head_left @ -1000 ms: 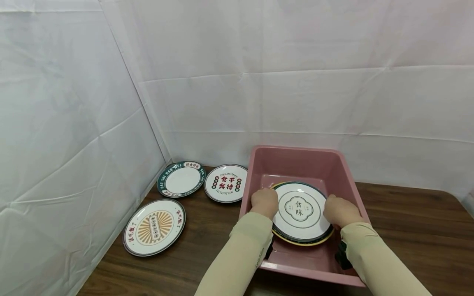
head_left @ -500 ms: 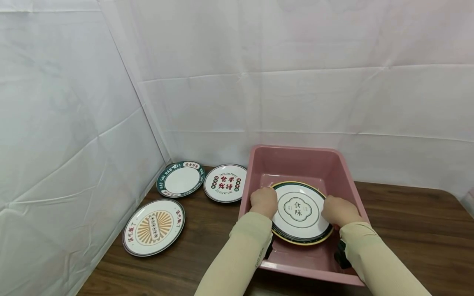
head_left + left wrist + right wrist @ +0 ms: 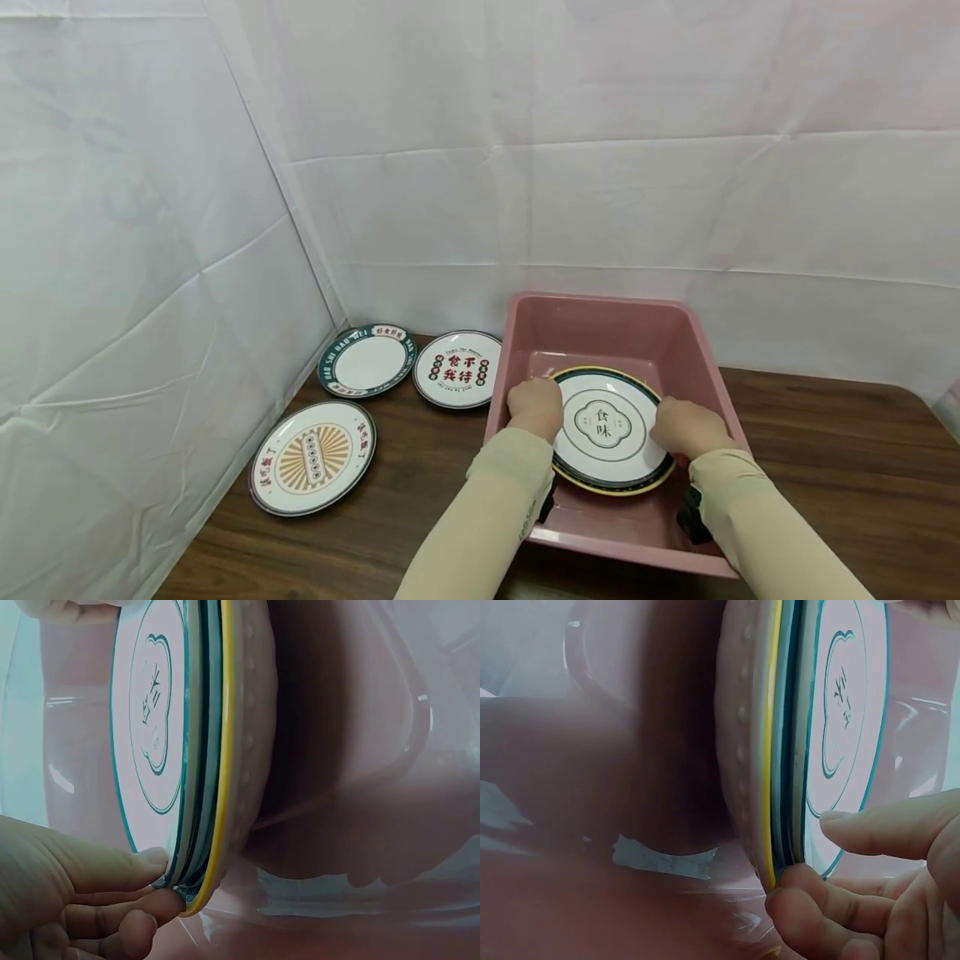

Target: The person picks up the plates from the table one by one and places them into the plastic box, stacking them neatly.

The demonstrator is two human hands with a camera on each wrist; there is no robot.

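A stack of plates sits inside the pink plastic tub (image 3: 600, 308). On top is a white plate (image 3: 604, 458) with a flower-shaped outline and characters; beneath it are dark green rims and a bumpy-sided plate with a yellow rim (image 3: 226, 750). My left hand (image 3: 536, 410) pinches the stack's left edge, thumb on the white face and fingertips at the rims below. My right hand (image 3: 692, 429) grips the opposite edge likewise, its thumb over the white plate and fingertips (image 3: 799, 900) against the lower rims. In both wrist views a shadow lies under the yellow-rimmed plate.
Left of the tub, a green-rimmed plate (image 3: 367, 361), a plate with red characters (image 3: 457, 369) and a plate with an orange sunburst (image 3: 312, 458) lie on the dark wooden table (image 3: 825, 450). White cloth (image 3: 615, 208) hangs behind and to the left.
The white plate and those just under it have shifted slightly left over the yellow-rimmed plate, whose rim shows more at the far side. Both hands keep their hold.
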